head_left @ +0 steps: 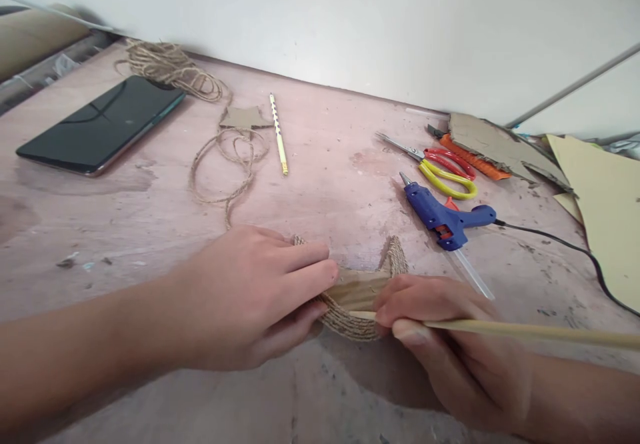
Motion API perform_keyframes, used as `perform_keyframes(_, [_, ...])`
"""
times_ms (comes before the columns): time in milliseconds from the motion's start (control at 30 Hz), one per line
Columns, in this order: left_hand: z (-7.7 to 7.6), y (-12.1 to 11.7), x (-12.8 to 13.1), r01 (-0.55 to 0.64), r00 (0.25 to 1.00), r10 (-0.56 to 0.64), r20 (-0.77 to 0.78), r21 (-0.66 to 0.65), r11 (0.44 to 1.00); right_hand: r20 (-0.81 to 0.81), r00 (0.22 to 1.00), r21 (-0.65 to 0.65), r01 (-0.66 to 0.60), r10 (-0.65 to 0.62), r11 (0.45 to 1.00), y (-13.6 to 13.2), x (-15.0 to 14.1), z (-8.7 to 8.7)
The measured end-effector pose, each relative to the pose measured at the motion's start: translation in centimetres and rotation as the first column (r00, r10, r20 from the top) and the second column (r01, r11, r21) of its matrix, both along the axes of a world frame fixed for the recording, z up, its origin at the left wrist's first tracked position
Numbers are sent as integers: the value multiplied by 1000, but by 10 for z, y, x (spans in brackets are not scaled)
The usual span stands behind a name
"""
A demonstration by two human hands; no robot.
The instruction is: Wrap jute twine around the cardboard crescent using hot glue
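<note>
A crescent-shaped cardboard piece (361, 292), partly wrapped in jute twine, lies on the wooden table (325, 184) near the front. My left hand (250, 294) lies over its left half, fingers pressed together on the twine-wrapped edge. My right hand (440, 327) is closed around a thin wooden stick (525, 331), whose tip touches the crescent's lower edge. The crescent's left end is hidden under my left hand.
A blue glue gun (445, 214) with a black cord lies just behind my right hand. Red and yellow scissors (440, 167), an orange cutter and cardboard scraps (505, 147) sit at the back right. A pencil (279, 134), loose twine (220, 164), a cardboard star (245, 118) and a phone (103, 124) lie to the left.
</note>
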State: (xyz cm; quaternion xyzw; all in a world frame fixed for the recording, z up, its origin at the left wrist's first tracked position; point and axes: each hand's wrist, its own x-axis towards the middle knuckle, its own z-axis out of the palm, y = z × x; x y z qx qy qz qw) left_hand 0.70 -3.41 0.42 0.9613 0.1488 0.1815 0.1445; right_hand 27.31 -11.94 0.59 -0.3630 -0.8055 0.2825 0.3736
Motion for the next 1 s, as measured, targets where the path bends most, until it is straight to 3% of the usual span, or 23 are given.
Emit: perform_keyframes(1000, [-1, -1, -1, 16, 1000, -16, 23, 3, 1000, 23, 1000, 3, -15, 15, 1000, 0, -1, 4])
